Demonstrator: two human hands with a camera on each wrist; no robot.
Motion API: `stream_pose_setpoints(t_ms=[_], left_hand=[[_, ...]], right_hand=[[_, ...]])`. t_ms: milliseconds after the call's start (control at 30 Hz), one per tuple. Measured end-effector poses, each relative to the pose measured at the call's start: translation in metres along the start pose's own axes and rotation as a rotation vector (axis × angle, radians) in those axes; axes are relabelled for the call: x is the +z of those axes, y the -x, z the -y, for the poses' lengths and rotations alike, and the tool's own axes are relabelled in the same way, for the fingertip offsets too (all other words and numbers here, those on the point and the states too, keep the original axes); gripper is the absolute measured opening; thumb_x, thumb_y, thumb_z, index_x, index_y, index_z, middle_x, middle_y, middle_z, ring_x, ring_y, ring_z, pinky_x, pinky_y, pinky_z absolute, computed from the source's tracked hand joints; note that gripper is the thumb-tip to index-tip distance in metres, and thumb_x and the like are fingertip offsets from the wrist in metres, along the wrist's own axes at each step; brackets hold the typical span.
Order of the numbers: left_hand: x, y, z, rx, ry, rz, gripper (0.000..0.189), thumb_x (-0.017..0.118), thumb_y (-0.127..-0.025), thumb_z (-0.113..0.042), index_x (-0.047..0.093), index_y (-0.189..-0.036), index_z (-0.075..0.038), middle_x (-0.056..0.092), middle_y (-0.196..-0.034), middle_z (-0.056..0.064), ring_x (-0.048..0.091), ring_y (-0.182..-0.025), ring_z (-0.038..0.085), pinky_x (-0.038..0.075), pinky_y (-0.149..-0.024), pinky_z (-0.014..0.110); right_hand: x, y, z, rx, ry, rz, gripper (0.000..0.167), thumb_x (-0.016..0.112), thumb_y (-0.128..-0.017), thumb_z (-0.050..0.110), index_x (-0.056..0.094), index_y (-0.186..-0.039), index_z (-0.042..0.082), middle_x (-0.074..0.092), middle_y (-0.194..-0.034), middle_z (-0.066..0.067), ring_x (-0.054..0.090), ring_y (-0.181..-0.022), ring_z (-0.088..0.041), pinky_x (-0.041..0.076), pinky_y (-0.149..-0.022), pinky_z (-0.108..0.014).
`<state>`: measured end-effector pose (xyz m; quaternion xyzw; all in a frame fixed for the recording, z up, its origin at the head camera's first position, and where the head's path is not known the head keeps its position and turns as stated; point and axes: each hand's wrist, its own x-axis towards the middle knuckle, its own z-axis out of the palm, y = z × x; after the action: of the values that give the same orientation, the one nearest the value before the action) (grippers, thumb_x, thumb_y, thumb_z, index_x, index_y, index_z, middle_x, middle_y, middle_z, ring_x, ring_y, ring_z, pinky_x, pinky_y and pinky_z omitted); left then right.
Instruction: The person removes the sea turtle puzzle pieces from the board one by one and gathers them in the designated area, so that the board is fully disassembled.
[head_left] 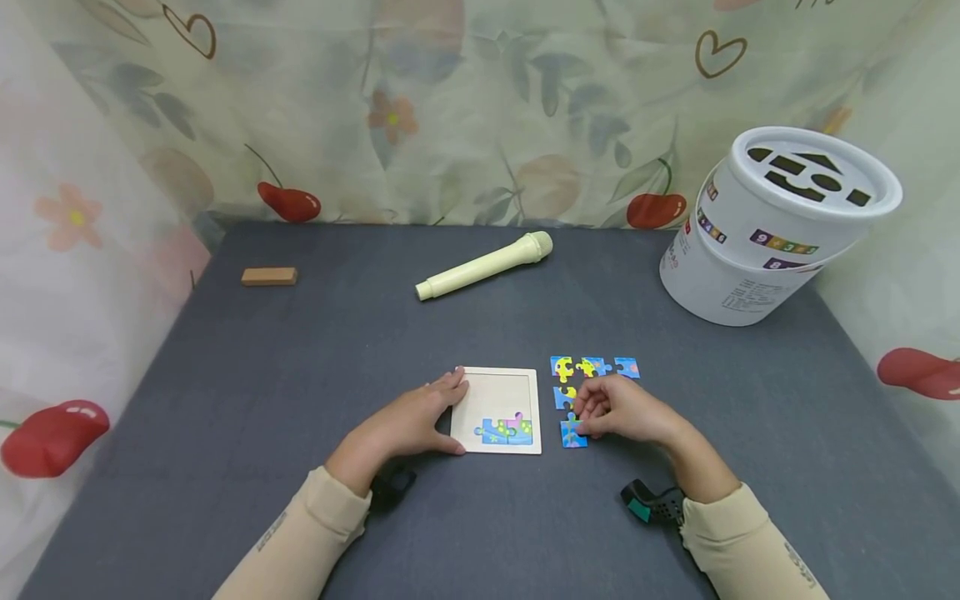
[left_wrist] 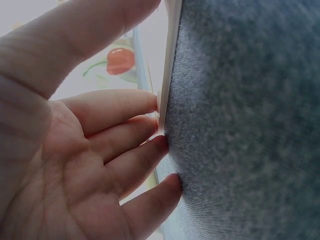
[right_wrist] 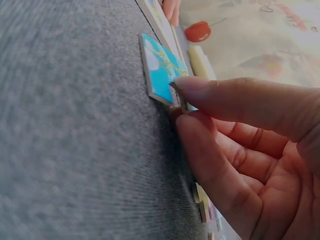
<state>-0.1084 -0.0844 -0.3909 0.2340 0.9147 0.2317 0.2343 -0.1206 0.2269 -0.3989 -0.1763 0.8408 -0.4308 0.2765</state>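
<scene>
Right grip (head_left: 626, 410) pinched nearly closed on blue puzzle piece (head_left: 574, 437). Tray (head_left: 498, 393) lies just left of it; left grip (head_left: 411, 419), spread wide, touches the far edge.

Just right of the left hand (head_left: 420, 417), its edge touched by those fingers, a pale, square wooden tray (head_left: 487, 392) lies flat; two joined puzzle pieces (head_left: 507, 432), blue, green and pink, sit in its near right part; the right hand (head_left: 622, 408) pinches a blue piece (head_left: 573, 436) by its edge; more blue-and-yellow pieces (head_left: 561, 367) lie beyond that hand.
</scene>
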Motion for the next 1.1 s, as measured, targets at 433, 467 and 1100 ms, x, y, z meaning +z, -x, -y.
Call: stream_pose_setpoints(t_ms=[433,467,1100], left_hand=[[0.000,0.000,0.000,0.006,-0.001,-0.001,0.084,0.077,-0.076,-0.029,0.033,-0.144,-0.007,0.018,-0.156,0.007,0.020,-0.143,0.026,0.022,-0.116,0.045],[0.000,0.000,0.000,0.006,-0.002,-0.001,0.084,0.077,-0.076,-0.029,0.033,-0.144,-0.007,0.018,-0.156,0.007,0.020,-0.143,0.026,0.022,-0.116,0.045],[0.000,0.000,0.000,0.009,-0.007,0.003,0.084,0.076,-0.077,-0.030,0.033,-0.145,-0.007,0.018,-0.156,0.007,0.020,-0.143,0.026,0.022,-0.116,0.045]], right_hand=[[-0.003,0.002,-0.001,-0.012,0.077,-0.005,0.013,0.071,-0.079,0.007,0.065,-0.087,-0.002,0.065,-0.076,-0.005,0.057,-0.066,-0.006,0.051,-0.061,-0.020],[-0.003,0.003,-0.001,-0.015,0.082,-0.006,0.012,0.071,-0.079,0.007,0.066,-0.087,-0.001,0.065,-0.075,-0.005,0.057,-0.065,-0.006,0.051,-0.061,-0.020],[0.008,0.001,0.003,-0.098,0.281,-0.121,0.006,0.073,-0.076,0.004,0.067,-0.078,0.006,0.060,-0.068,0.003,0.051,-0.060,-0.002,0.046,-0.056,-0.019]])
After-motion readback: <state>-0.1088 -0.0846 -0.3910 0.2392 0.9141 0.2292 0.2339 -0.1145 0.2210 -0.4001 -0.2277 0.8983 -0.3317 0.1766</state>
